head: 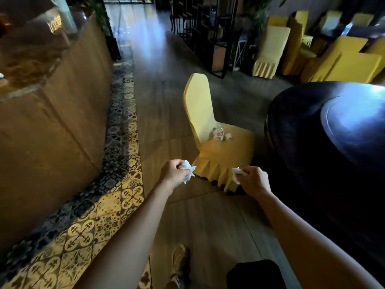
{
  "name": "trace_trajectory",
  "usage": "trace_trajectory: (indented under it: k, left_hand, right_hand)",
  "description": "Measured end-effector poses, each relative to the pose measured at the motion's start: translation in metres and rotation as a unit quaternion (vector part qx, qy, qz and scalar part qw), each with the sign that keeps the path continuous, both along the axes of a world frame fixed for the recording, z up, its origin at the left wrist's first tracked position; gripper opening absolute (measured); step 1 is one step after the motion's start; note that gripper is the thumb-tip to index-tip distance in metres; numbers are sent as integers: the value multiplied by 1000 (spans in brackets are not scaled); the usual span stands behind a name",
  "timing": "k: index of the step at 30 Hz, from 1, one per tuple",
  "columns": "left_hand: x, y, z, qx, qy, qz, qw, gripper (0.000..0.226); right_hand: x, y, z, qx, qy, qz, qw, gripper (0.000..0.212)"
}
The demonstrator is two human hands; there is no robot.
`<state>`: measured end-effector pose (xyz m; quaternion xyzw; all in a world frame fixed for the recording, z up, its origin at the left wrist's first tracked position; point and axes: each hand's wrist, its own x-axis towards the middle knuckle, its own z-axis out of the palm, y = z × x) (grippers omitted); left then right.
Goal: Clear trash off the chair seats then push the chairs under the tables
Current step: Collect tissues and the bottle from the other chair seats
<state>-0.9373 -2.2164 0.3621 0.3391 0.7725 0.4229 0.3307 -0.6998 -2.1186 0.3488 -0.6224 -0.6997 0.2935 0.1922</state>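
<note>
Wood floor [208, 222] lies below my arms, with a patterned tile strip [100, 222] left of my left hand [175, 174], which grips a crumpled tissue [188, 171]. My right hand [253, 180] pinches a second tissue [236, 176]. Just beyond both hands stands the yellow chair [225, 151], its seat holding 1 plastic bottle [218, 134] and 1 tissue wad [228, 136]. A dark round table [312, 142] sits beyond my right hand, more covered chairs [270, 51] farther off.

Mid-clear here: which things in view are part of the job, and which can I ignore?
Job: left hand and its crumpled tissue; right hand and its white tissue; yellow chair; bottle and tissue wad on its seat; dark round table beside it.
Ignore for now: wooden counter; black shelving; patterned floor tiles; far yellow chairs, seats hidden.
</note>
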Motion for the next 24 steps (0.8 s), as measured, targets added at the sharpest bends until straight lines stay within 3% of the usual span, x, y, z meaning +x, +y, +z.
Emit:
trace_trajectory:
  k: [11, 19, 24]
  left_hand:
    - [-101, 232, -7, -34, -43, -85, 995, 28]
    - [-108, 383, -46, -77, -68, -113, 988, 15]
    - [-102, 487, -88, -111, -75, -109, 985, 28]
  right_hand:
    - [-119, 177, -5, -25, -17, -9, 1000, 22]
    - [-119, 323, -27, -43, -23, -55, 997, 17]
    - [-110, 433, -60, -66, -13, -69, 995, 17]
